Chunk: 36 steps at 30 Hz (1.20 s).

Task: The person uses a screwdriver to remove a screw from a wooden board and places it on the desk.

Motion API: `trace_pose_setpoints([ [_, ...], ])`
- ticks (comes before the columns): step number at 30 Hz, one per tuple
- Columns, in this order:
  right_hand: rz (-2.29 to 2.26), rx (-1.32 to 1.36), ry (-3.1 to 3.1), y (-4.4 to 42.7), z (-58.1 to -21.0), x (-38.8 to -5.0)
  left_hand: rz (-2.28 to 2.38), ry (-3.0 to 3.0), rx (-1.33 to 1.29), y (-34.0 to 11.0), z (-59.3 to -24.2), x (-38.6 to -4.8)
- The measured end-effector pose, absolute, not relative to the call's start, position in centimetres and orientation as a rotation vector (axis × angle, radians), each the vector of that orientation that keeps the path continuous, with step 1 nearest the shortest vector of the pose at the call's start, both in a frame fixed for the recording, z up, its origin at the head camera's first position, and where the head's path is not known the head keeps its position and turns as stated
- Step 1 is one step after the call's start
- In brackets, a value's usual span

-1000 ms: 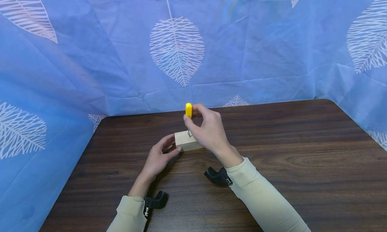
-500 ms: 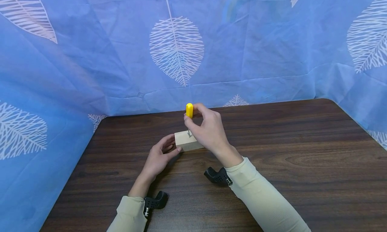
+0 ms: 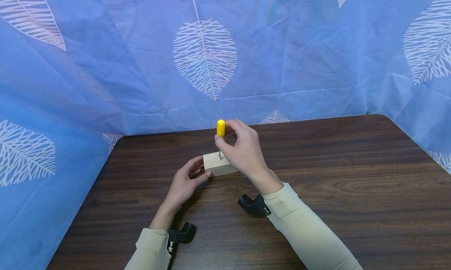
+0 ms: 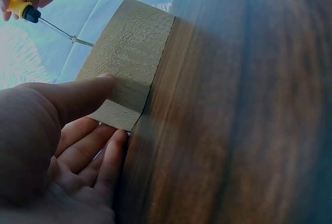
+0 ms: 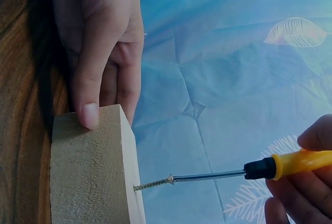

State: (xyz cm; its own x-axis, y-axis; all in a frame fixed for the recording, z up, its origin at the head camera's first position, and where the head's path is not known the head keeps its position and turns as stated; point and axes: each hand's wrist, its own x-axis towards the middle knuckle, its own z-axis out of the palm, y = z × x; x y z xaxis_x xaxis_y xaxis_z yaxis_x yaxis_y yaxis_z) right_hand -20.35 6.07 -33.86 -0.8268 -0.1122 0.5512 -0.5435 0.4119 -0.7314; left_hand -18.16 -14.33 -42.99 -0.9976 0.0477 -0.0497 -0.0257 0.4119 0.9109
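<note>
A pale wooden block (image 3: 220,165) lies on the brown table. My left hand (image 3: 184,184) grips its left end, the thumb (image 4: 98,92) on the near face and the fingers at the end. Above the block, my right hand (image 3: 244,150) pinches the yellow handle of a screwdriver (image 3: 220,128) held upright. In the right wrist view, the screwdriver's metal shaft (image 5: 210,176) meets the head of a screw (image 5: 153,184), whose tip is in the block's top face. Much of the screw's threaded length stands out of the wood.
A dark wood-grain table (image 3: 352,207) extends around the hands. Behind it and at the left hangs a blue cloth (image 3: 299,58) with white leaf prints. Black curved devices (image 3: 251,204) are fixed at both wrists, by the cream sleeves.
The yellow handle has turned slightly in my right fingers, and the right fingers have shifted a little around it. My left hand and the block have stayed put.
</note>
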Motion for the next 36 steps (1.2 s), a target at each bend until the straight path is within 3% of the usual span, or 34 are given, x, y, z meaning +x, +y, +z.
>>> trace_pose_setpoints([
  [36,1.489,0.553,-2.275,5.87,-33.69,-20.2,1.651,2.599,0.025,-14.31,-43.07,-17.94],
])
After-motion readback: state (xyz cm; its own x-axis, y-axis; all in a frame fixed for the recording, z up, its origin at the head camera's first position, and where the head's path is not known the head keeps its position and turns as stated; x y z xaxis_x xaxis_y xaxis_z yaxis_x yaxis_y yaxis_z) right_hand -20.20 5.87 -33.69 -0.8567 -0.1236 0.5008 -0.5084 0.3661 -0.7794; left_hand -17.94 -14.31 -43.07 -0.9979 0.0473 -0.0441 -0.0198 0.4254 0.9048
